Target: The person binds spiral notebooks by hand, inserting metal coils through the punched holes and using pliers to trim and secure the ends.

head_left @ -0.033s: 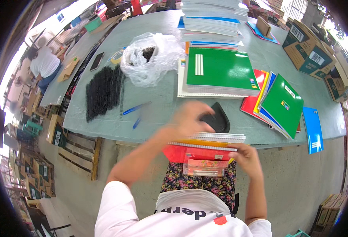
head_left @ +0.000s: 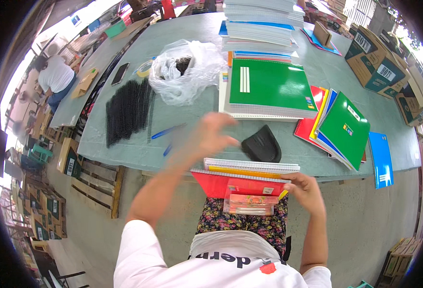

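A bundle of spiral notebooks rests at the table's front edge over my lap, with a red notebook [head_left: 216,184] nearest me and yellow and white edges behind it. My right hand [head_left: 305,191] grips the bundle's right end, thumb in front. Against the red cover lies a clear plastic packet [head_left: 252,201] with an orange-pink print and slim sticks inside. My left hand [head_left: 211,137], blurred by motion, hovers above the table with thumb and forefinger apart and nothing seen between them. Just right of it lies a black wedge-shaped object [head_left: 263,145] whose kind I cannot make out.
Black spiral bindings [head_left: 129,113], blue pens [head_left: 167,130], a phone [head_left: 120,74] and a plastic bag [head_left: 182,72] lie left. A tall stack with a green notebook [head_left: 271,85] stands ahead. Fanned notebooks [head_left: 344,123], a blue notebook [head_left: 381,158] and cartons [head_left: 377,62] are right.
My left hand has moved left, away from the black object, which now shows more fully. The bundle's left end is more exposed; my right hand keeps its grip.
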Action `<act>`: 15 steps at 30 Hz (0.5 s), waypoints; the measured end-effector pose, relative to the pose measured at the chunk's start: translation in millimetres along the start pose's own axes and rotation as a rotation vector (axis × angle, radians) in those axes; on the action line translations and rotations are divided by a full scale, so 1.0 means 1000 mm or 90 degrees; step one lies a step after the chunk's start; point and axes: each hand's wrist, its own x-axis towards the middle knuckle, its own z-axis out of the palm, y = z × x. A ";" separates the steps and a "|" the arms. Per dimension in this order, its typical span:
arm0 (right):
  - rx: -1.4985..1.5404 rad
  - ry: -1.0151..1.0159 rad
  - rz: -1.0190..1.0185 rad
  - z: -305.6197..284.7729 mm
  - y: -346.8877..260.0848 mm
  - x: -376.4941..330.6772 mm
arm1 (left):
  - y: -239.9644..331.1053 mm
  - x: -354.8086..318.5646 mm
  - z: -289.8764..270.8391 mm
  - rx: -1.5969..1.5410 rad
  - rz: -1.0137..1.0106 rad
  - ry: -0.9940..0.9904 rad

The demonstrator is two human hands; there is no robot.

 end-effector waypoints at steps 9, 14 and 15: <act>-0.467 -0.268 -0.318 0.150 -0.048 0.073 | -0.105 -0.097 -0.033 0.451 -0.230 -0.032; -0.329 -0.215 -0.225 0.159 -0.039 0.101 | -0.032 -0.144 -0.025 -0.130 -0.424 -0.033; -0.288 -0.231 -0.180 0.159 -0.038 0.102 | -0.021 -0.153 -0.019 -0.275 -0.456 -0.070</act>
